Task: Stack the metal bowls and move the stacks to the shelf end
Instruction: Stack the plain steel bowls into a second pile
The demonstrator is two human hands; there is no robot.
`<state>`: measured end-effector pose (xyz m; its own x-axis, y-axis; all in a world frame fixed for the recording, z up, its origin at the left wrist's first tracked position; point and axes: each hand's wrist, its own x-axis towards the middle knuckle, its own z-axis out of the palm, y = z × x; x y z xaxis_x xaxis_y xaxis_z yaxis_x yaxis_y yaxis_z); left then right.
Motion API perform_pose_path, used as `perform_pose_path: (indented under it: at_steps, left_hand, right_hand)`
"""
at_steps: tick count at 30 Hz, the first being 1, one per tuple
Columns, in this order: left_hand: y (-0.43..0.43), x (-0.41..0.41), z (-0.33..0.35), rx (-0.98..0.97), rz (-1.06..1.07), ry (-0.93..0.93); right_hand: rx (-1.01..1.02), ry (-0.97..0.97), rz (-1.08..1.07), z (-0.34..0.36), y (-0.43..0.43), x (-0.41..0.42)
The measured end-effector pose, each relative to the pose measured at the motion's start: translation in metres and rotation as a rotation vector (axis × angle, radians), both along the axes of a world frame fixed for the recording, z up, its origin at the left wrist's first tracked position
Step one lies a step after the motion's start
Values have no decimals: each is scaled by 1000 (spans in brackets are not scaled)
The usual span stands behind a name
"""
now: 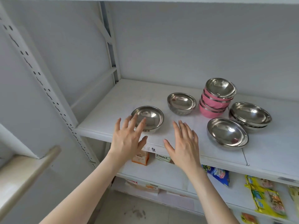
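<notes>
Metal bowls stand on a white shelf. One single bowl sits near the front left, and my left hand hovers over its near rim, fingers spread, holding nothing. A second single bowl stands behind it. A stack of pink-sided bowls rises at the back. To the right are a short stack of metal bowls and a single bowl in front. My right hand is spread and empty between the front bowls.
The shelf's left end by the upright post has bare room. Lower shelves hold snack packets and a small orange carton. A perforated white upright stands at the left, and a wooden rail below it.
</notes>
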<state>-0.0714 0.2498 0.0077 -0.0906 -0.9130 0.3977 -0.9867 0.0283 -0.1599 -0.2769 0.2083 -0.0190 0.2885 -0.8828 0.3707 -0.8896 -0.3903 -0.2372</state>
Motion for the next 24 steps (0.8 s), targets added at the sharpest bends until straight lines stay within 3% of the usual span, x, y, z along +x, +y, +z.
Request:
perform_pose_path:
  at_steps: [4, 11, 18, 24]
  left_hand:
    - [-39, 38, 5, 16, -39, 37]
    - [-97, 77, -3, 258, -86, 169]
    - [-126, 91, -24, 515, -91, 573]
    - [-129, 92, -43, 563, -145, 843]
  right_hand:
    - [126, -84, -41, -7, -27, 31]
    - [422, -466, -145, -14, -68, 63]
    - [519, -680, -166, -23, -86, 78]
    - [478, -737, -158, -36, -89, 83]
